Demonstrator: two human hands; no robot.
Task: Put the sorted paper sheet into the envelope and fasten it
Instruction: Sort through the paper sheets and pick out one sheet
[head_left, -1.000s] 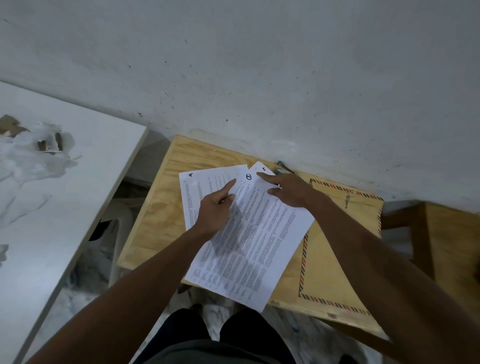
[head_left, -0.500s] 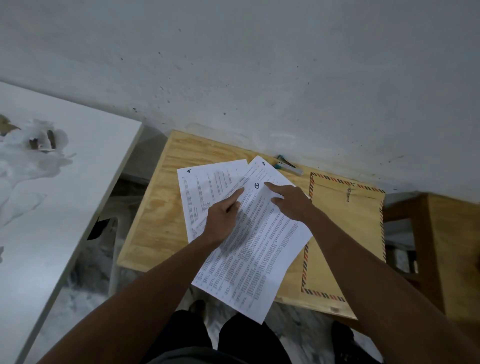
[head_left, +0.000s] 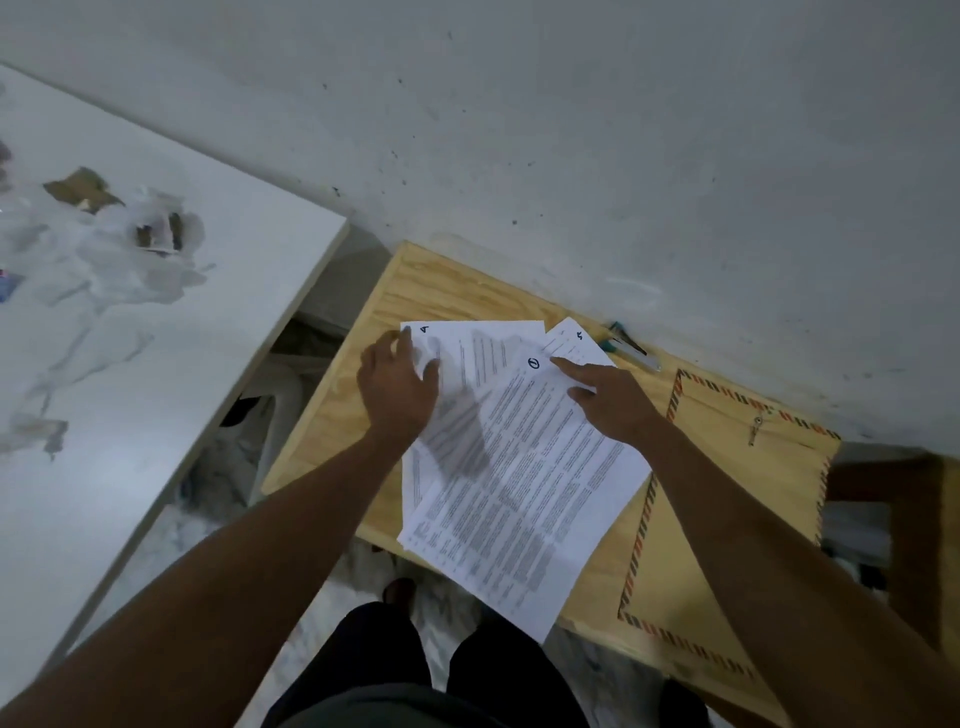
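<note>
Left hand (head_left: 397, 387) has slid off the middle of the top sheet, where it sat half a second ago, out to the far-left corner of the sheet marked 4 (head_left: 467, 345); fingers spread and fairly flat, touching or hovering at that corner, hard to say which, gripping nothing. Right hand (head_left: 610, 397) has barely shifted: index finger straight, pressing down beside the circled 1 on the top sheet (head_left: 524, 499), other fingers loosely tucked, nothing pinched. A third sheet (head_left: 576, 343) pokes out beyond the top sheet, toward the wall. Papers are fanned, not squared, their near ends hanging off the counter (head_left: 337, 415) edge toward the person. Landmark is the envelope (head_left: 727, 493): brown with a striped border, flat on the counter, clasp end toward the wall, long axis running from the wall toward the person. All sheets lie just left of the envelope; the top sheet's right edge overlaps its left border. The top sheet's long axis is skewed against the envelope's. Right hand is nearer the envelope, its forearm crossing over it; left hand is well apart on the far side of the papers. Judgement: sheets need gathering and squaring, then moving rightward to the envelope's mouth. A pen (head_left: 631, 345) lies by the wall, just beyond the envelope's far-left corner.
</note>
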